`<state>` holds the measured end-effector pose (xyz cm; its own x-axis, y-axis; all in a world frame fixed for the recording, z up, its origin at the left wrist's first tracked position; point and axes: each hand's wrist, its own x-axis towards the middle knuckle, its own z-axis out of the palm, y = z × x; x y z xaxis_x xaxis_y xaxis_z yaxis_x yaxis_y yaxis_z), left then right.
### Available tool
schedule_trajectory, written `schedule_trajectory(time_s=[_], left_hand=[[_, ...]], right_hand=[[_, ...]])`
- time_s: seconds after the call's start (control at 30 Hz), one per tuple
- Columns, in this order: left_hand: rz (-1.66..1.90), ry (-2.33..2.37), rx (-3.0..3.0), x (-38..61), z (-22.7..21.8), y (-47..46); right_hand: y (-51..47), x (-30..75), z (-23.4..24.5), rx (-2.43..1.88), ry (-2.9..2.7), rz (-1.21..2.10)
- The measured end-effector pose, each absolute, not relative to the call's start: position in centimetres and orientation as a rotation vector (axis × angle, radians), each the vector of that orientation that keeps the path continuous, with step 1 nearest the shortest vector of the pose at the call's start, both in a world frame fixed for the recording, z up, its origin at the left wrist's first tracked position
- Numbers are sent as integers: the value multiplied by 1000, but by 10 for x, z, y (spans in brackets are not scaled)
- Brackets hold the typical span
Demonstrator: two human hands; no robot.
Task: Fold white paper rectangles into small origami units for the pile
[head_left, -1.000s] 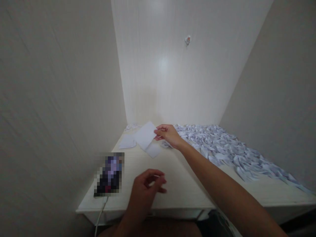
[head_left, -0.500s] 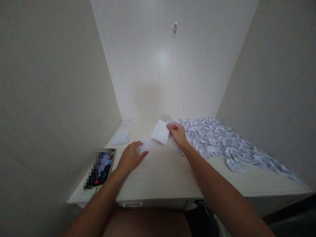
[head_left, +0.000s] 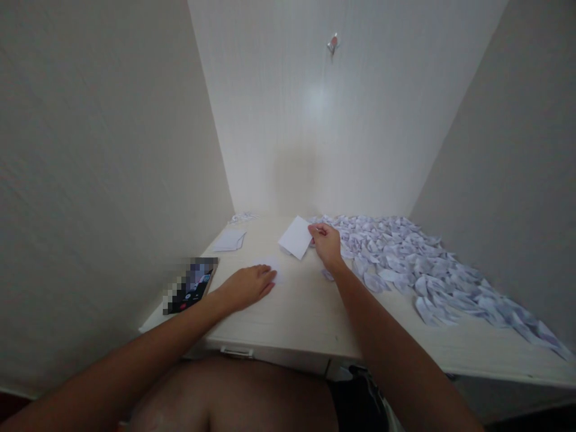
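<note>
My right hand (head_left: 326, 245) pinches the right corner of a square of white paper (head_left: 296, 237) between thumb and fingers, and the paper tilts up over the table. Closer to me and to the left, my left hand (head_left: 250, 284) lies flat with its fingers stretched out. Its fingertips rest on a pale piece of paper (head_left: 272, 264) on the tabletop, partly hidden under them. Just right of the right hand begins a wide heap of folded white paper pieces (head_left: 396, 258).
At the left sits a small stack of white paper sheets (head_left: 228, 240). A phone (head_left: 194, 287) with a lit screen lies near the left edge of the table (head_left: 297, 318). Thin white scraps (head_left: 243, 217) lie at the back left. Walls enclose the back and both sides.
My left hand has turned and flattened onto the pale paper, its thumb no longer spread apart. The right hand still holds its paper at nearly the same spot. The view has shifted slightly.
</note>
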<state>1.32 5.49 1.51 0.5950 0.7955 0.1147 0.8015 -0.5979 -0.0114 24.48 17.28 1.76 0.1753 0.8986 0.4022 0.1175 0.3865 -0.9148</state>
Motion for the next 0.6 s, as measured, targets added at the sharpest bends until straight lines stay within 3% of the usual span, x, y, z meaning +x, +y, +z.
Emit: schedule_trajectory(time_s=[0.3,0.6], left_hand=[[-212,-1097,-2927,25,9,-45],[-290,-1453,-3096,25,49,3]], right_hand=[[173,246,16,-1088,-1294,685],[167,245,19,-1076,-1329,681]])
